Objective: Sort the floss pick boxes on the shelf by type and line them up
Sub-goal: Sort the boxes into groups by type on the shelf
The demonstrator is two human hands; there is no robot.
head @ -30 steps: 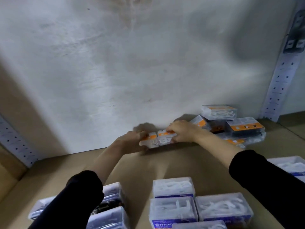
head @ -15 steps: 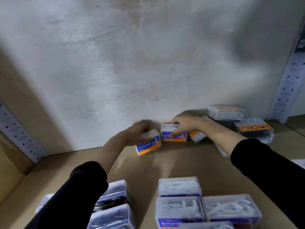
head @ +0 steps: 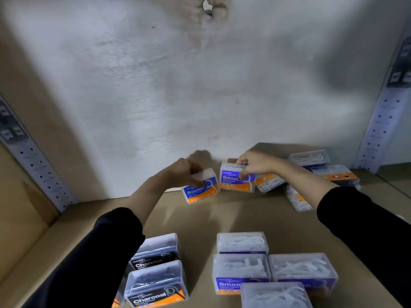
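Gripping Round box (head: 200, 188) in left hand (head: 183, 174), fingers (head: 196, 170) curled; pinching Smooth box (head: 235, 180), at its 3 o'clock, in right hand (head: 255, 163). Could knock the leaning box (head: 269, 182) with that wrist.

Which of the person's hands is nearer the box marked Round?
Left. The left hand grips the Round box from above; the right hand holds the Smooth box just to its right.
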